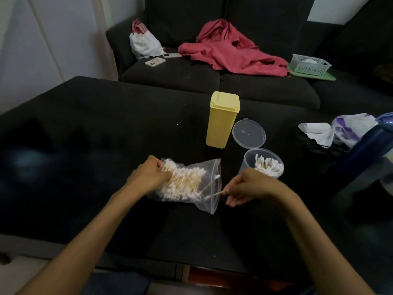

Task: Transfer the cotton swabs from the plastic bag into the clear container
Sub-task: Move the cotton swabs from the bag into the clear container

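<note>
A dark sofa point(212, 81) filled the top of the frame, and a black table point(106, 135) spread across the middle. On the sofa lay a red cloth point(229, 52) at upper centre, a white bag point(144, 44) to its left with a phone point(155, 61) below it, and a pale basket point(309, 63) at upper right. A crumpled white and purple bag point(348, 128) sat at the right edge of the table.

At lower centre the plastic bag point(191, 182) lay on its side, its open mouth facing right and a heap of cotton swabs point(180, 179) inside. The left hand point(148, 175) gripped the bag's closed end, fingers curled round it. The right hand point(248, 186), just right of the bag's mouth, pinched one swab point(213, 194) by its stick, the other fingers loosely bent.

A yellow box point(222, 120) stood upright at centre. Just right of it stood the clear container point(263, 167), its hinged lid point(248, 134) tipped back and open, with swabs standing on end inside. The right hand was close in front of it.
</note>
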`<state>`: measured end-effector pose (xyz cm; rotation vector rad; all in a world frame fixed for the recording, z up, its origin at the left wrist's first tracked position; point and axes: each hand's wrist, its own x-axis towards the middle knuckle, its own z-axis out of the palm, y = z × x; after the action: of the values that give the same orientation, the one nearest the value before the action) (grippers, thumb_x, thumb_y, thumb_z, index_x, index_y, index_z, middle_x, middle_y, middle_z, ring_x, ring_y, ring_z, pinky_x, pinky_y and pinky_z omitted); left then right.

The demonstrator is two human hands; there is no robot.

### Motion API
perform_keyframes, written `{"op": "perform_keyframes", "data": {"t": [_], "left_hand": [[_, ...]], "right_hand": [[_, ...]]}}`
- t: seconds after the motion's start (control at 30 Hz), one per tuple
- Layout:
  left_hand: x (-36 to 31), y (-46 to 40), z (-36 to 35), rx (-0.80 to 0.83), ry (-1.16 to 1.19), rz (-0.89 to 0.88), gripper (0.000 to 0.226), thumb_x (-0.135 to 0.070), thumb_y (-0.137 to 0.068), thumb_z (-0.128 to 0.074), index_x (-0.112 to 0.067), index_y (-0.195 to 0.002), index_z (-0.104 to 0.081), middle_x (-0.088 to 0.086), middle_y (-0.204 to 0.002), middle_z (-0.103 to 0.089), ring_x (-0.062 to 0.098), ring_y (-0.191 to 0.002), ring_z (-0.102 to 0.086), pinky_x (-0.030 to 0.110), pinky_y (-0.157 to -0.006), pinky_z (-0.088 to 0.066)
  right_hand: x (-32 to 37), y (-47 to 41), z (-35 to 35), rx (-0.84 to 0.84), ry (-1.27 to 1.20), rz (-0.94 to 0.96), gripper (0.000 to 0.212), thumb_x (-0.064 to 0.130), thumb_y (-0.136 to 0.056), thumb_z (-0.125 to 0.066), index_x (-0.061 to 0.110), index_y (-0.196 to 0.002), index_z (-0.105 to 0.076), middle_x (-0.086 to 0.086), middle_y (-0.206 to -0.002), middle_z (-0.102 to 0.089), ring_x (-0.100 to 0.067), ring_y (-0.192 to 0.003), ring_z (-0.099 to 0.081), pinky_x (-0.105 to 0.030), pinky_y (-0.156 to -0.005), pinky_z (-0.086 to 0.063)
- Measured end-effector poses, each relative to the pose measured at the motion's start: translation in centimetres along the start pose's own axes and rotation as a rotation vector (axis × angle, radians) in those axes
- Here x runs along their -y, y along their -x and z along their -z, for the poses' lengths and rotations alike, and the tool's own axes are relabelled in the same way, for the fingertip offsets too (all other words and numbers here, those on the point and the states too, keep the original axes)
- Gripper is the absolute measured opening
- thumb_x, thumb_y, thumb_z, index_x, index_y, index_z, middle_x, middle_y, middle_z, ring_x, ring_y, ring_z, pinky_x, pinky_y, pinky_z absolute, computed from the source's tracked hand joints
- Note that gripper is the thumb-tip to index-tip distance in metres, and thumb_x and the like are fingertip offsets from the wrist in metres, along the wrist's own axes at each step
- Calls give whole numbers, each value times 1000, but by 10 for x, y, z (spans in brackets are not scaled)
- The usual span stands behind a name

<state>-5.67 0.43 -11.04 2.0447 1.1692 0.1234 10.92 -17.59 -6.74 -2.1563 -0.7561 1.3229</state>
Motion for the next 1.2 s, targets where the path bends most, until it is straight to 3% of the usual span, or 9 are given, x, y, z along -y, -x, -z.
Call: {"op": "perform_keyframes", "data": {"t": [0.13,0.3,0.43,0.5,0.6,0.73,0.83,0.97,1.2], "left_hand": [[-2,-1,-2,69,45,21,27,-36,-78,-65,-27,-94,-44,3,-101,-61,20,-93,-61,42,-86,-51],[-6,0,-7,148,132,82,50,-35,-74,-71,-12,-112,-48,6,-115,-58,18,-99,-59,32,-79,-51],[-8,8,-8,217,187,65,69,-32,-72,-79,-10,-128,-46,6,-125,-56,17,-105,-57,25,-74,-49],[-7,9,-9,266,205,35,49,-26,-73,-79,-12,-115,-59,5,-111,-65,15,-96,-63,29,-80,-53],[-4,8,-8,281,214,14,31,-23,-77,-75,-13,-105,-65,3,-99,-67,13,-89,-65,23,-71,-51],[-4,11,-7,290,330,-39,14,-22,-82,-71,-15,-94,-67,-1,-87,-70,3,-71,-68,15,-57,-50],[-4,13,-6,318,397,-82,18,-22,-88,-64,-13,-103,-68,2,-93,-73,6,-79,-70,18,-66,-53],[-6,12,-6,395,421,-107,21,-19,-93,-55,-16,-111,-66,3,-103,-72,12,-94,-69,31,-89,-52],[-9,10,-3,438,468,-97,31,-12,-90,-56,-22,-119,-61,2,-111,-68,14,-101,-66,32,-88,-52]], "right_hand": [[2,-8,-19,-44,31,-6,8,9,-90,-56,10,-90,-64,-4,-79,-69,-6,-66,-67,-17,-60,-53],[6,-26,-38,-376,119,124,17,14,-85,-66,16,-68,-65,2,-67,-66,-4,-60,-64,-16,-53,-48],[-1,-35,-49,-558,258,164,21,19,-86,-62,8,-70,-70,-6,-68,-68,-16,-65,-66,-35,-62,-58],[-2,-35,-48,-520,258,141,21,22,-87,-62,8,-75,-73,-5,-73,-70,-15,-70,-67,-36,-69,-58],[-2,-31,-44,-413,197,153,13,20,-88,-62,14,-85,-74,3,-79,-69,-10,-78,-65,-27,-74,-56],[-3,-26,-40,-279,-137,147,18,14,-90,-59,8,-102,-71,-7,-93,-69,-12,-76,-64,-14,-60,-54],[-5,-25,-41,-289,-171,142,29,18,-90,-59,-8,-100,-67,-20,-89,-67,-16,-73,-61,-14,-54,-51],[-4,-26,-39,-313,-209,139,17,13,-91,-57,4,-94,-71,-18,-100,-69,-22,-85,-66,-23,-68,-54],[-2,-20,-30,-81,-358,139,23,23,-79,-70,8,-96,-69,-8,-99,-70,-19,-90,-67,-31,-82,-55]]}}
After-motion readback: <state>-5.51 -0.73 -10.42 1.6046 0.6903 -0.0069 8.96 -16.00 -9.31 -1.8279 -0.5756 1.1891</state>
